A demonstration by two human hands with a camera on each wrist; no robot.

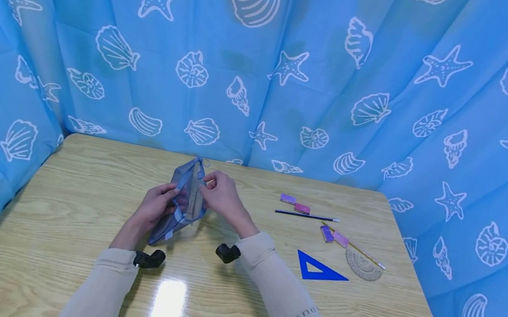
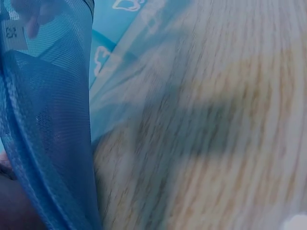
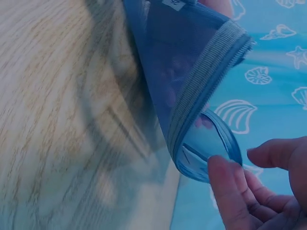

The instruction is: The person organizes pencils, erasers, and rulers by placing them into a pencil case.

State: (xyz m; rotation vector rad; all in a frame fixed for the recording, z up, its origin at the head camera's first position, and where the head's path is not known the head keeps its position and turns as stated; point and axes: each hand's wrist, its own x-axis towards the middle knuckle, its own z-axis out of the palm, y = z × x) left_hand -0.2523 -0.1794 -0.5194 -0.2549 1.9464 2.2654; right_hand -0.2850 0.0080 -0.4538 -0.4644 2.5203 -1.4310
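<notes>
A blue mesh zip pouch is held up over the left-middle part of the table, its zippered mouth gaping. My left hand grips the pouch by its left side, and fingers show through the mesh. At the far right side of the mouth, my right hand has its curled fingers on the zipper edge. In the right wrist view the thumb stands a little apart from those fingers. A small white tag is on the pouch.
Right of the hands lie several small erasers, a black pencil, a yellow pencil, a clear protractor and a blue set square. A blue shell-print curtain hangs behind the wooden table.
</notes>
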